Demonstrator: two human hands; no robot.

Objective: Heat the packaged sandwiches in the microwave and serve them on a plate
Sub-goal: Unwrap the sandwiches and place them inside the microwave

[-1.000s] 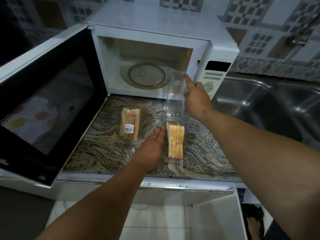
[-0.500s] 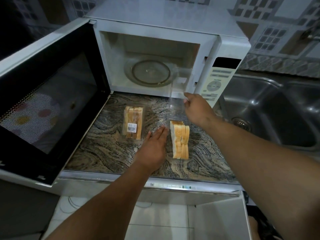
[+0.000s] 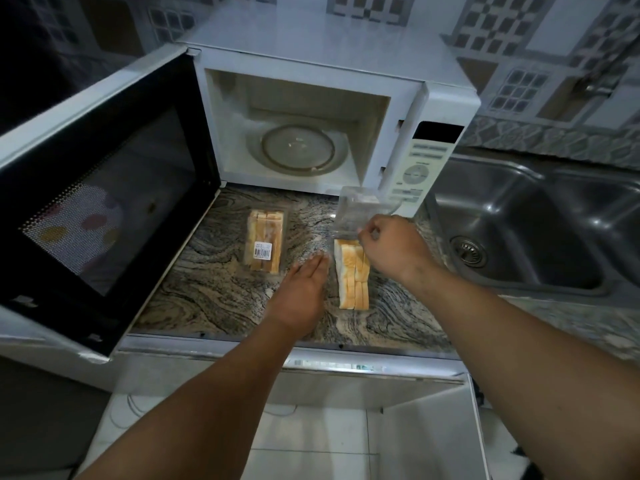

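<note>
Two sandwich packs lie on the marbled counter (image 3: 214, 299) in front of the white microwave (image 3: 322, 64). The left pack (image 3: 265, 241) is closed and bears a barcode label. The right sandwich (image 3: 353, 275) lies with its bread uncovered. My right hand (image 3: 391, 247) pinches that pack's clear plastic lid (image 3: 356, 213), which stands up just beyond the bread. My left hand (image 3: 304, 289) rests flat on the counter beside the right sandwich, fingers straight. The microwave's door (image 3: 104, 202) hangs wide to the left, and the glass turntable (image 3: 298, 150) inside is bare.
A steel double sink (image 3: 540, 230) fills the right side. The microwave's control panel (image 3: 422, 168) faces me at its right. Below the counter's front edge a cabinet door (image 3: 433, 427) stands ajar over a tiled floor.
My right hand has come down and back toward me from the microwave's front, bringing the clear lid lower over the right sandwich. My left hand has stayed flat beside it.
</note>
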